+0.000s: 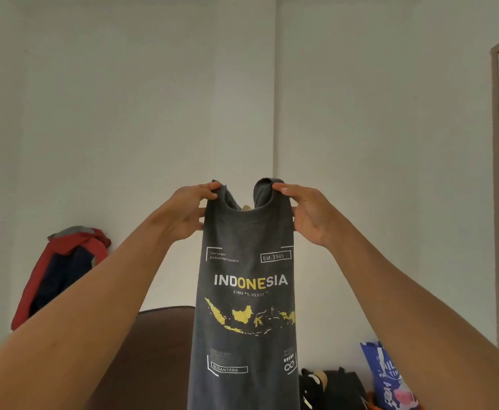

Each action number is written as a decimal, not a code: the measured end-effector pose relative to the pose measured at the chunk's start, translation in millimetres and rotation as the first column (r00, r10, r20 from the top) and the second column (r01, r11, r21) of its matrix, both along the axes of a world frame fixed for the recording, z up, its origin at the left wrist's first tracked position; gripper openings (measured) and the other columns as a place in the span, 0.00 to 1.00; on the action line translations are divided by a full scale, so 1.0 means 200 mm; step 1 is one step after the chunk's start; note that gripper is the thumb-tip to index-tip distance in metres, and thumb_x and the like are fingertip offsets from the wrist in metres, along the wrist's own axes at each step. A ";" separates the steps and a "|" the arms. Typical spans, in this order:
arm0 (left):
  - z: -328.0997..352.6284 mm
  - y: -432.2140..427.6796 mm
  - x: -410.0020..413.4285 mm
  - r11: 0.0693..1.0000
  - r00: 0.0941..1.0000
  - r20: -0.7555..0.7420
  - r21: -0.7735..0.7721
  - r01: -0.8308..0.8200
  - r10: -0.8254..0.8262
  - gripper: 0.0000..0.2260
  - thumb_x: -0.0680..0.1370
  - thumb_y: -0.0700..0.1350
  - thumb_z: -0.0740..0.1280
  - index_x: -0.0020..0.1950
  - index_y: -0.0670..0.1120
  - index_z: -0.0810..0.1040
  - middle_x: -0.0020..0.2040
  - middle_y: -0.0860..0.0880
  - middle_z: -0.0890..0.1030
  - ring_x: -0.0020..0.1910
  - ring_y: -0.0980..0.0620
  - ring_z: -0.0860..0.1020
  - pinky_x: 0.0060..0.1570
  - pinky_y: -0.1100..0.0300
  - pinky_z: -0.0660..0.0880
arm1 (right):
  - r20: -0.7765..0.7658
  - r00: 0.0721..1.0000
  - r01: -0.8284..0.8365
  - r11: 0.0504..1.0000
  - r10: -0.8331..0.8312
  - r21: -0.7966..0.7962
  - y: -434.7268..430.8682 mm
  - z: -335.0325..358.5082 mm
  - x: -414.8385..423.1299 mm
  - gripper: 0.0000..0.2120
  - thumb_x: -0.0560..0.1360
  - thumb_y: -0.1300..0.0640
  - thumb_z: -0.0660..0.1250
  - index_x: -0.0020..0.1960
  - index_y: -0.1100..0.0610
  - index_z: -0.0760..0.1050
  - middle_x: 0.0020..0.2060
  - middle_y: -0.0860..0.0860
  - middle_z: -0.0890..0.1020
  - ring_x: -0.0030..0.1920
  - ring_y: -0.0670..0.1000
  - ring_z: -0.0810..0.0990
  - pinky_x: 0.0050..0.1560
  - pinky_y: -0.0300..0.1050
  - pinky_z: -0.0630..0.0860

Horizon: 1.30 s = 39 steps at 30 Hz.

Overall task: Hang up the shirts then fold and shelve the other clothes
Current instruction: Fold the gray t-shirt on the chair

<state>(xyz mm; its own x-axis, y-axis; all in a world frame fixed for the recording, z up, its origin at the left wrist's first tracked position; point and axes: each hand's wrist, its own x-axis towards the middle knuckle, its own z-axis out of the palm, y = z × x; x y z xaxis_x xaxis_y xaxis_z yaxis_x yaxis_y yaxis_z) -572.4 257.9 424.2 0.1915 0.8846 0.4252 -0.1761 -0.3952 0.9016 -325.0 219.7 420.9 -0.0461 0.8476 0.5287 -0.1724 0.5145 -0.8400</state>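
One dark grey Indonesia T-shirt [246, 291] hangs mid-air, print facing the camera. Two hands hold it: left hand [189, 213] and right hand [313, 216] each pinch one shoulder between thumb and fingers. One red-and-navy jacket [61, 270] hangs on the wall [123, 113] behind.

dim, even, yellowish indoor light; soft shadows, wide-angle bending at edges

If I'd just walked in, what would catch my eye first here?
The dark grey T-shirt held up in the middle, with INDONESIA and a yellow map printed on it. The left hand and right hand pinch its shoulders either side of the collar. Next, a red and navy jacket hanging on the wall at left, and a blue bag low at right.
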 end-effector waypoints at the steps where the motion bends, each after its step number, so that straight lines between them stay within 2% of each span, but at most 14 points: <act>1: -0.03 0.02 0.00 1.000 0.999 0.030 -0.023 0.017 -0.016 0.13 0.81 0.38 0.62 0.63 0.48 0.81 0.61 0.50 0.79 0.59 0.44 0.77 0.51 0.46 0.77 | -0.064 0.997 -0.050 0.999 0.049 -0.010 0.02 -0.03 -0.01 0.09 0.79 0.58 0.67 0.44 0.54 0.86 0.53 0.53 0.82 0.51 0.58 0.81 0.49 0.54 0.80; 3: -0.09 0.04 0.01 0.998 0.990 0.140 -0.057 0.032 -0.024 0.12 0.81 0.40 0.63 0.61 0.44 0.80 0.60 0.50 0.80 0.57 0.45 0.77 0.50 0.50 0.77 | -0.178 0.976 -0.130 0.991 0.122 -0.030 0.06 -0.08 -0.02 0.08 0.78 0.59 0.68 0.42 0.57 0.85 0.51 0.55 0.82 0.49 0.57 0.82 0.49 0.51 0.81; 5: -0.16 0.06 0.01 0.994 0.970 0.241 -0.097 0.042 -0.018 0.07 0.80 0.41 0.64 0.54 0.44 0.81 0.54 0.49 0.80 0.51 0.48 0.78 0.46 0.54 0.77 | -0.208 0.968 -0.157 0.985 0.139 -0.072 0.10 -0.15 -0.03 0.07 0.76 0.60 0.69 0.51 0.61 0.83 0.53 0.56 0.80 0.49 0.56 0.82 0.50 0.51 0.81; 7: -0.23 0.09 -0.01 0.989 0.974 0.226 -0.146 0.031 0.003 0.05 0.79 0.42 0.65 0.50 0.46 0.80 0.54 0.48 0.80 0.48 0.49 0.78 0.44 0.54 0.78 | -0.164 0.977 -0.155 0.981 0.134 -0.120 0.16 -0.23 -0.04 0.17 0.73 0.57 0.71 0.59 0.63 0.79 0.54 0.56 0.80 0.49 0.55 0.82 0.52 0.51 0.80; 9: -0.33 0.14 -0.07 0.974 0.999 0.044 -0.227 -0.017 0.027 0.04 0.78 0.45 0.66 0.49 0.47 0.80 0.60 0.47 0.79 0.52 0.47 0.79 0.51 0.45 0.77 | -0.008 0.994 -0.110 0.975 0.111 -0.195 0.20 -0.33 -0.07 0.28 0.67 0.50 0.72 0.64 0.63 0.77 0.54 0.53 0.81 0.50 0.55 0.81 0.53 0.53 0.78; 11: -0.45 0.18 -0.13 0.943 0.993 -0.115 -0.330 -0.052 0.014 0.11 0.77 0.48 0.66 0.56 0.47 0.81 0.64 0.50 0.78 0.60 0.45 0.78 0.60 0.28 0.67 | 0.147 0.979 -0.089 0.952 0.138 -0.294 0.27 -0.45 -0.10 0.34 0.64 0.46 0.70 0.67 0.60 0.75 0.56 0.51 0.80 0.52 0.55 0.79 0.54 0.57 0.76; 13: -0.57 0.21 -0.18 0.901 0.995 -0.099 -0.433 -0.042 -0.001 0.19 0.77 0.50 0.64 0.65 0.44 0.79 0.63 0.50 0.77 0.62 0.44 0.77 0.58 0.22 0.64 | 0.163 0.968 -0.115 0.913 0.192 -0.392 0.36 -0.57 -0.14 0.32 0.68 0.45 0.68 0.68 0.59 0.75 0.57 0.50 0.79 0.54 0.56 0.78 0.60 0.65 0.73; 16: -0.72 0.28 -0.23 0.858 0.999 0.014 -0.513 -0.033 0.047 0.22 0.77 0.50 0.62 0.69 0.43 0.76 0.62 0.46 0.76 0.57 0.43 0.76 0.57 0.32 0.72 | 0.061 0.975 -0.155 0.856 0.212 -0.493 0.51 -0.74 -0.22 0.22 0.78 0.45 0.61 0.63 0.58 0.79 0.57 0.53 0.79 0.57 0.57 0.77 0.64 0.66 0.71; 20: -0.91 0.42 -0.29 0.835 0.981 0.119 -0.546 -0.061 0.150 0.20 0.78 0.49 0.62 0.67 0.43 0.77 0.58 0.46 0.77 0.53 0.43 0.77 0.56 0.40 0.76 | -0.052 0.984 -0.172 0.827 0.170 -0.535 0.72 -0.93 -0.35 0.17 0.78 0.47 0.61 0.54 0.58 0.82 0.56 0.55 0.77 0.54 0.58 0.77 0.62 0.60 0.73; 24: -1.07 0.63 -0.36 0.838 0.979 0.138 -0.543 -0.055 0.153 0.17 0.79 0.49 0.61 0.65 0.43 0.77 0.49 0.45 0.80 0.41 0.46 0.81 0.51 0.48 0.77 | -0.149 0.979 -0.200 0.808 0.140 -0.554 0.95 -1.10 -0.50 0.16 0.79 0.49 0.61 0.52 0.60 0.81 0.54 0.57 0.78 0.51 0.57 0.78 0.59 0.54 0.76; 27: -1.19 0.85 -0.43 0.827 0.979 0.138 -0.559 -0.050 0.152 0.10 0.79 0.49 0.61 0.54 0.45 0.77 0.44 0.47 0.81 0.40 0.48 0.79 0.54 0.48 0.74 | -0.215 0.970 -0.221 0.789 0.115 -0.574 1.14 -1.24 -0.62 0.16 0.79 0.50 0.61 0.51 0.61 0.80 0.48 0.56 0.81 0.46 0.56 0.80 0.51 0.49 0.78; 31: -1.37 1.16 -0.54 0.814 0.984 0.099 -0.577 -0.067 0.151 0.09 0.79 0.50 0.62 0.45 0.48 0.79 0.40 0.49 0.81 0.41 0.49 0.77 0.57 0.47 0.72 | -0.234 0.965 -0.238 0.758 0.115 -0.608 1.42 -1.41 -0.78 0.16 0.80 0.50 0.59 0.48 0.61 0.79 0.37 0.54 0.85 0.40 0.54 0.81 0.51 0.49 0.76; 35: -1.56 1.39 -0.65 0.793 0.983 0.092 -0.605 -0.069 0.156 0.11 0.80 0.50 0.61 0.42 0.48 0.78 0.41 0.50 0.82 0.40 0.50 0.78 0.51 0.51 0.74 | -0.217 0.972 -0.210 0.726 0.085 -0.655 1.67 -1.61 -0.92 0.16 0.79 0.50 0.61 0.49 0.61 0.80 0.43 0.57 0.84 0.45 0.57 0.81 0.58 0.52 0.76; 39: -1.73 1.49 -0.73 0.758 0.977 0.104 -0.648 -0.076 0.187 0.10 0.79 0.50 0.61 0.42 0.48 0.78 0.41 0.50 0.83 0.40 0.50 0.78 0.50 0.53 0.74 | -0.211 0.973 -0.218 0.680 0.094 -0.700 1.81 -1.79 -0.99 0.16 0.79 0.49 0.62 0.51 0.61 0.80 0.40 0.56 0.84 0.41 0.55 0.82 0.50 0.48 0.78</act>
<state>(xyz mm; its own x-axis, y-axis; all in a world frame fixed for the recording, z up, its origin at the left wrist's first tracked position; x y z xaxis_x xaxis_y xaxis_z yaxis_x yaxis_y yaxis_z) -719.4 555.3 78.3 0.0346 0.9721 -0.2319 -0.3226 0.2305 0.9180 -523.3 582.5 63.4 -0.1886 0.9565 -0.2226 -0.3450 -0.2767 -0.8969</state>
